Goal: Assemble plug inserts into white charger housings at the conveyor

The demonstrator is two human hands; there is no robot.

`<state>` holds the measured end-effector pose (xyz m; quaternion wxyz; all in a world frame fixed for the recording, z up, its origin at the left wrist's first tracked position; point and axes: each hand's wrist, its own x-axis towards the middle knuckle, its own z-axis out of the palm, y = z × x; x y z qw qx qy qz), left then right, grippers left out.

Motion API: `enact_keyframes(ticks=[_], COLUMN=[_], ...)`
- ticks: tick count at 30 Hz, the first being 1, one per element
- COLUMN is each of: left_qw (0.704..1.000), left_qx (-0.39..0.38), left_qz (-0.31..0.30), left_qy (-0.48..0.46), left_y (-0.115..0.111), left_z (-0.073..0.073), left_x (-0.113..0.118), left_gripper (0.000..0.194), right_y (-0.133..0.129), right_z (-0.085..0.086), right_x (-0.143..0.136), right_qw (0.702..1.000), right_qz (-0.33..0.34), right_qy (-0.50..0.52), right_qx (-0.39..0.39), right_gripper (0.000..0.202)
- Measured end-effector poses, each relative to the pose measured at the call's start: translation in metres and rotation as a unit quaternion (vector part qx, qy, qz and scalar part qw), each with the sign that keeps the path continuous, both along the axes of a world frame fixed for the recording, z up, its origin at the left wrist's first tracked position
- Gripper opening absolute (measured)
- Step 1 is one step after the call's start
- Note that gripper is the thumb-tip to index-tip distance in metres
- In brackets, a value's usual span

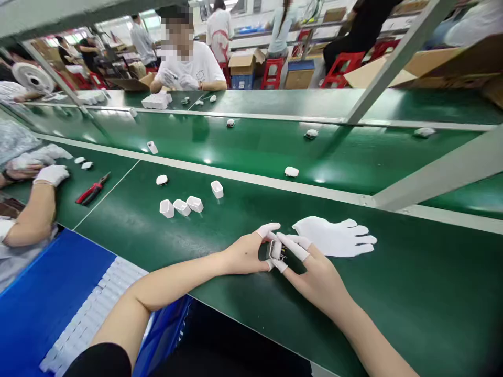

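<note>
Between my two hands is a small white plastic housing [275, 250] with a dark inner part and thin metal bits showing at its right side. My left hand [247, 254] grips it from the left, thumb and fingers in white finger cots. From the right, the cot-covered fingertips of my right hand [310, 262] press on it; they partly hide it. A white glove [334, 236] lies flat just beyond my right hand. Further left stand several hollow white housings [167, 209], and behind them lies a white cap [161, 180] with dark parts under it.
Red-handled pliers [93, 189] lie to the left, near a co-worker's gloved hand [53, 174]. A green conveyor belt [251, 141] carries white pieces beyond the metal rail [236, 172]. A slanted metal post [440, 167] rises at right. A blue bin [63, 277] holds rows of white pieces.
</note>
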<state>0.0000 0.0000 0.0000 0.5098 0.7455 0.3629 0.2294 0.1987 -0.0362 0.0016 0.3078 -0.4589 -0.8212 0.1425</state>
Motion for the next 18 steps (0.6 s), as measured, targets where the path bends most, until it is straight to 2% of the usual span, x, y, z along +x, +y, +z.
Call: enact_keyframes(ticks=[11,18], left_qw=[1.0,1.0], left_qx=[0.009,0.009], left_qz=[0.004,-0.004], left_qy=[0.005,0.003], left_y=[0.0015,0.0007], left_z=[-0.0011,-0.0007], left_x=[0.001,0.0003], left_gripper=[0.089,0.09], right_y=[-0.0003,0.0013], right_z=[0.0021,0.0016], right_x=[-0.0005,0.0023], right_qw=[1.0,1.0], right_qz=[0.003,-0.002], right_qy=[0.003,0.025], right_qx=[0.017,-0.017], right_gripper=[0.047,0.043])
